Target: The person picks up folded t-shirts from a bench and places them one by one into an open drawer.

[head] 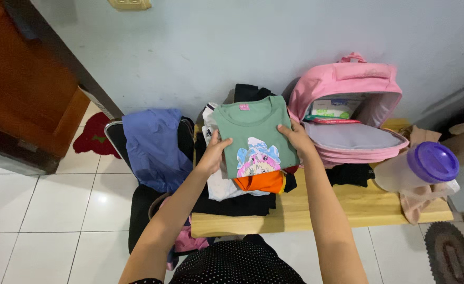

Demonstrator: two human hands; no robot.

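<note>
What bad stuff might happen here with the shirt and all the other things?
The green shirt, held at both edges by the left hand and right hand, might unfold if one side slips. The clothes pile under it looks uneven and may topple off the wooden table. The purple-lidded jug sits near the table's end and could get knocked over.

I see a green shirt (253, 126) w/ a pink collar tag and a pink-and-blue cartoon print. Under it, an orange garment (261, 181), white and black clothes. Pink backpack (348, 84), grey lining inside. Blue cloth (150, 144) over a black chair. Jug w/ purple lid (432, 162). Pale wood table (321, 210), white floor tiles, red mat (92, 137), light blue wall, black skirt w/ white dots.
</note>
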